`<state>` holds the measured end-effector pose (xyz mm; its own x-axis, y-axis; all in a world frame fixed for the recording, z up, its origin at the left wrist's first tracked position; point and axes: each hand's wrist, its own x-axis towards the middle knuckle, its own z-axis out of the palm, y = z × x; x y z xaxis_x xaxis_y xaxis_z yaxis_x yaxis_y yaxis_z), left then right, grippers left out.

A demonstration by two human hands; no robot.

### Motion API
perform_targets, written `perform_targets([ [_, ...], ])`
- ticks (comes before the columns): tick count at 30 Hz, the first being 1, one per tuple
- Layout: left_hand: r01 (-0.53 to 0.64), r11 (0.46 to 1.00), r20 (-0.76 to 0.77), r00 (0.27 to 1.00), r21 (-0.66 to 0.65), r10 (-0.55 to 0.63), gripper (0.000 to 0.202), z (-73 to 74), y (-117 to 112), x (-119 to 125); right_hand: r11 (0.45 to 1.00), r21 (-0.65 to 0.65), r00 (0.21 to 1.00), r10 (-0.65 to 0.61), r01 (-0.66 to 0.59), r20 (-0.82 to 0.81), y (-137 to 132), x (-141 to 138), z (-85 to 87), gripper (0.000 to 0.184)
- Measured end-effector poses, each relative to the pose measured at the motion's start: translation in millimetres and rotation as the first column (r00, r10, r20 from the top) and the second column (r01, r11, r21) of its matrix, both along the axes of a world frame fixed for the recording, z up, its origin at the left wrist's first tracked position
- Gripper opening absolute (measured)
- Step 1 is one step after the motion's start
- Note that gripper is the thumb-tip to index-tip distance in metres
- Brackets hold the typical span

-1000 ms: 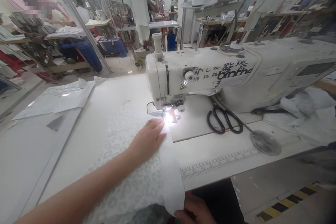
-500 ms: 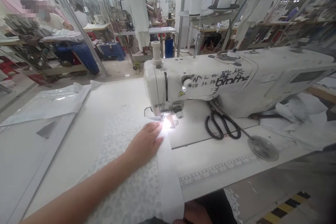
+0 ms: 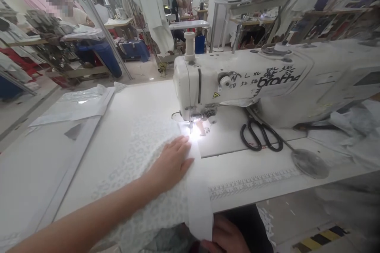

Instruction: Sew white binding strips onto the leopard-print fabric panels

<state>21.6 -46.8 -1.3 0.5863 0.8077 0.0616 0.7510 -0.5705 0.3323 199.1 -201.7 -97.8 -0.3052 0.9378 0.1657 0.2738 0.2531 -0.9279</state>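
L fingers [image 3: 181,148]: straight, close together, laid flat, tips just short of the lit needle area. L hand [image 3: 172,162]: palm down on patterned fabric [image 3: 142,150], which is white w/ faint leopard-type print, lying on table [image 3: 133,99] left of sewing machine [image 3: 237,83] and drooping over front edge. Plain white strip [image 3: 198,189]: along fabric's right edge, runs from needle to past table edge. R hand [image 3: 227,239]: at strip's lower end; grip can't be told. Scissors [image 3: 261,136]: black, on machine bed.

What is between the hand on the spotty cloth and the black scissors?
In the head view, between the left hand and the scissors lie a plain white cloth strip and then the bare machine bed.
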Motion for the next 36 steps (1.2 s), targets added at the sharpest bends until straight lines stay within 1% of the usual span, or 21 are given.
perform_targets([
  [2,0.010,1.000,-0.008,1.000,0.029,-0.010,0.034,1.5,18.1,0.0,1.000,0.013,1.000,0.004,-0.004,-0.007,3.4,-2.0,6.7,0.019],
  [5,0.040,0.998,-0.019,0.999,0.054,-0.039,0.035,4.7,44.1,1.0,0.999,-0.020,0.996,-0.049,0.048,-0.070,6.0,-5.6,13.1,0.021],
  [7,0.050,0.997,-0.020,0.999,0.060,-0.049,0.036,6.9,50.5,0.9,0.997,-0.041,0.991,-0.063,0.059,-0.117,4.7,-7.2,13.7,0.020],
  [9,0.015,0.998,-0.024,1.000,0.059,-0.013,0.038,8.7,43.1,-2.5,0.996,-0.046,0.984,-0.089,0.083,-0.156,0.9,-7.7,12.8,0.019],
  [11,-0.068,0.997,-0.040,0.997,0.036,0.070,0.045,10.0,24.9,-11.5,0.991,-0.053,0.976,-0.128,0.120,-0.177,-4.3,-7.3,12.3,0.019],
  [14,-0.203,0.979,-0.084,0.976,-0.006,0.202,0.054,9.9,-3.0,-34.2,0.981,-0.103,0.968,-0.178,0.162,-0.178,-11.4,-6.2,14.2,0.018],
  [16,-0.266,0.964,-0.103,0.959,0.004,0.265,0.055,7.6,-11.1,-49.4,0.976,-0.133,0.966,-0.193,0.171,-0.173,-14.3,-5.7,16.7,0.018],
  [19,-0.293,0.955,-0.120,0.947,0.047,0.297,0.055,1.8,-7.5,-62.1,0.974,-0.129,0.964,-0.206,0.185,-0.170,-15.8,-5.7,19.7,0.017],
  [23,-0.267,0.959,-0.128,0.952,0.089,0.277,0.053,-3.2,4.6,-63.2,0.975,-0.109,0.963,-0.208,0.192,-0.169,-15.2,-5.8,20.7,0.016],
  [33,-0.227,0.967,-0.131,0.961,0.120,0.242,0.053,-1.7,18.8,-60.3,0.979,-0.108,0.971,-0.188,0.173,-0.148,-11.3,-5.4,24.4,0.017],
  [36,-0.210,0.969,-0.134,0.965,0.128,0.226,0.052,-2.3,22.1,-61.7,0.979,-0.062,0.975,-0.200,0.194,-0.093,-11.6,-5.4,24.8,0.019],
])
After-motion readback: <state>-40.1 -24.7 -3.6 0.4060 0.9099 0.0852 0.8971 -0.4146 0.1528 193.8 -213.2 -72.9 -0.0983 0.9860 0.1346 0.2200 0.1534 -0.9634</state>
